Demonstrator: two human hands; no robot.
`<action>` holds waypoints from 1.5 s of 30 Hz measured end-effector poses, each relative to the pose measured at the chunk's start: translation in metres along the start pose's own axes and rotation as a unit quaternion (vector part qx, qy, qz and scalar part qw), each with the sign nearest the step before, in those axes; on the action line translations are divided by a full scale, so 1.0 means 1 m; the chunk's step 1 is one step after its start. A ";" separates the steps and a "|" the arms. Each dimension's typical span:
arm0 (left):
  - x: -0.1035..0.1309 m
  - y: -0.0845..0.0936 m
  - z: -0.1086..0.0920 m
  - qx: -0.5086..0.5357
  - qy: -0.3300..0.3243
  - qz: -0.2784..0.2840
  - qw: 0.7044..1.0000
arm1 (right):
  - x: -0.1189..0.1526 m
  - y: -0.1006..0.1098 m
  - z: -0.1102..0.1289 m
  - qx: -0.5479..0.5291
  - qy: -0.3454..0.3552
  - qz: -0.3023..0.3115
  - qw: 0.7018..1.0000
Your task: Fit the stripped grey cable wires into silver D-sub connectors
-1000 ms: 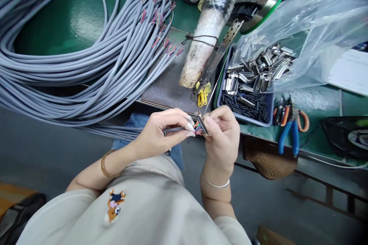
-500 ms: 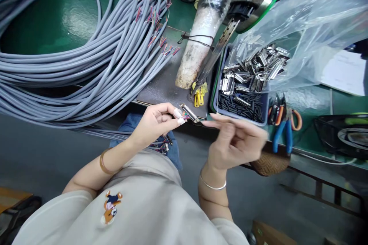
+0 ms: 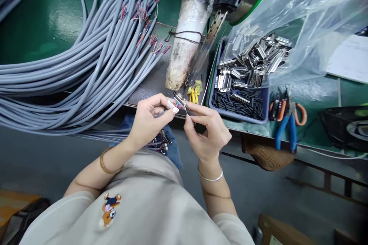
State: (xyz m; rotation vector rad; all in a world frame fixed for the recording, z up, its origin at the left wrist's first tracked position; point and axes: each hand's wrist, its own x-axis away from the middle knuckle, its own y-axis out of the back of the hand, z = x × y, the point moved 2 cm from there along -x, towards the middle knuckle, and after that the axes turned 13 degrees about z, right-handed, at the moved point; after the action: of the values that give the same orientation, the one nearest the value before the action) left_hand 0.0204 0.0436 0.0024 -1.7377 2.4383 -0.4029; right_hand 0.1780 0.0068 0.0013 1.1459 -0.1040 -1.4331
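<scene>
Big pile of grey cables [image 3: 57,72] takes up the bench [image 3: 51,11] from 9 to 11 o'clock, stripped ends fanned out toward 12. Dead centre, the left hand [image 3: 148,120] has its grip pinched on a small connector [image 3: 180,101] with coloured wires at its back. The right hand [image 3: 208,132] sits just beside it at 3 o'clock, fingertips pressed together on the connector's other end. Past that, at 2 o'clock, a blue tray [image 3: 238,116] of metal shells under a clear bag [image 3: 301,19], then blue pliers [image 3: 287,130].

Head view: from my head, facing forward and down, close over my hands and bench edge [image 3: 178,111].
</scene>
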 end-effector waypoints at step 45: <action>-0.004 0.006 -0.020 -0.361 -0.236 0.042 0.902 | -0.020 0.001 0.000 0.003 -0.019 -0.003 1.000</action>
State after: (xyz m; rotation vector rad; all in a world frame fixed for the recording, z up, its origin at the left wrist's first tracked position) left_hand 0.0108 0.0520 0.0195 -1.6430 2.3987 0.9428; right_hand 0.1746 0.0225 0.0132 1.1253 -0.1324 -1.4615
